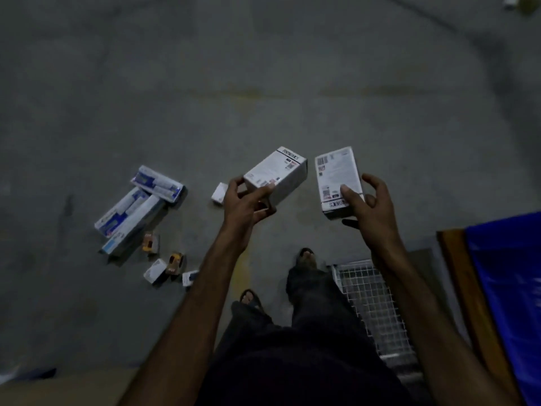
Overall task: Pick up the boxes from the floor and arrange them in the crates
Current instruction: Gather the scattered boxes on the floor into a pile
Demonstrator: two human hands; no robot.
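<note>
My left hand [247, 205] grips a white box [281, 174] with dark lettering, held tilted above the floor. My right hand [370, 205] holds a second white box [336, 174] with labels on its face, thumb across its front. The two boxes hang side by side, apart. On the concrete floor to the left lie long blue-and-white boxes [137, 206], small orange boxes [150, 243] and small white boxes [155, 271]. Another small white box [219, 194] lies just left of my left hand.
A wire-mesh crate or grate [371, 300] sits on the floor at my right foot. A blue sheet [509, 288] over a brown wooden edge [462, 276] fills the right side. My legs and sandalled feet [306, 256] are below the hands. A tan surface [58, 388] shows bottom left.
</note>
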